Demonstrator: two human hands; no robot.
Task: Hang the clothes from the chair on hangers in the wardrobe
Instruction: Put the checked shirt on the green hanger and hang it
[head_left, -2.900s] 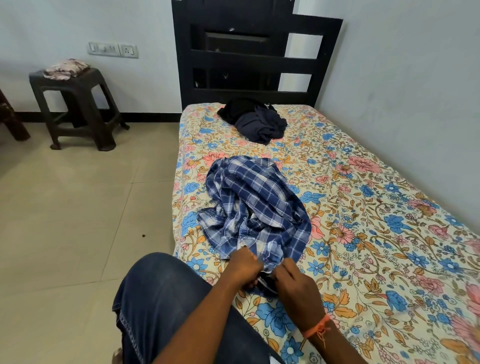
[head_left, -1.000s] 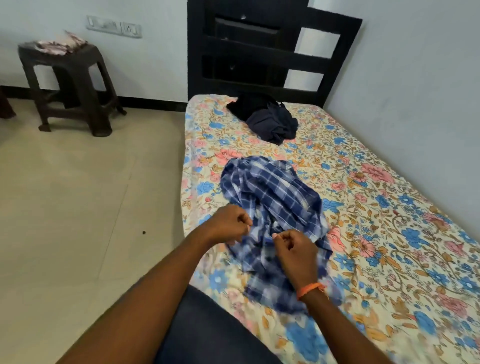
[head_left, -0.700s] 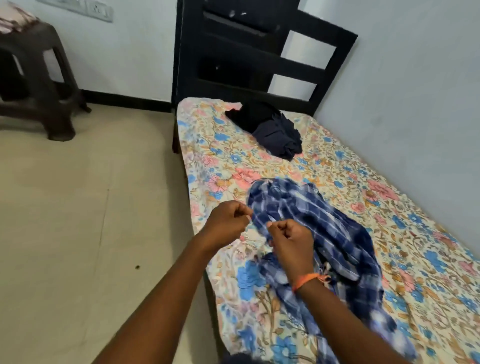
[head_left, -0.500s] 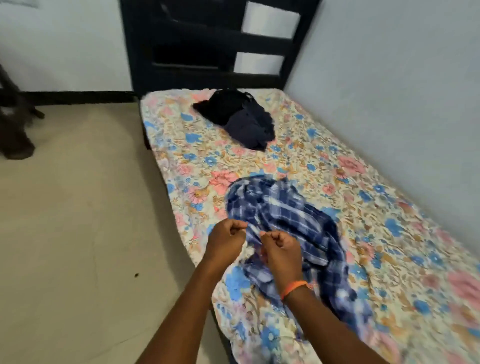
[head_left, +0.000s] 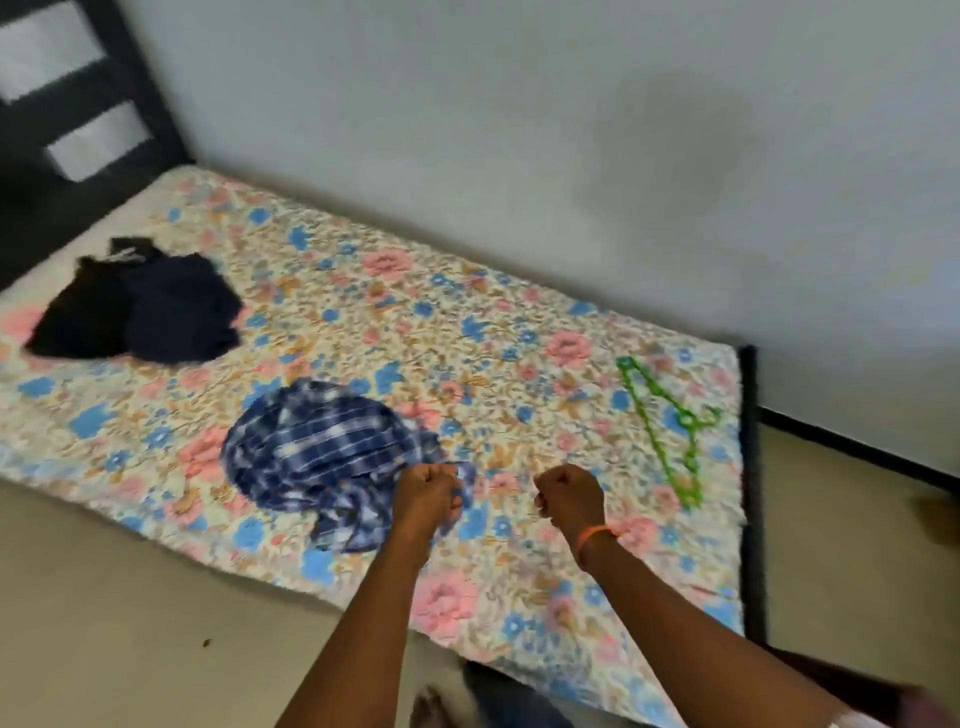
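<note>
Right hand (head_left: 569, 496) has let go, fisted and empty; left hand (head_left: 428, 491) pinches shirt (head_left: 322, 452); fetch hanger (head_left: 667, 426) beyond right knuckles.

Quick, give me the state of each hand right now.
Left hand: closed on the edge of the plaid shirt.
Right hand: closed in a fist; nothing visible in it.

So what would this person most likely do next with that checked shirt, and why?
Probably reach the right hand over to the green hanger lying farther along the bed. The left hand has a closed grip on the edge of the blue checked shirt, while the right hand is fisted, seemingly around nothing, and nearer the hanger.
</note>
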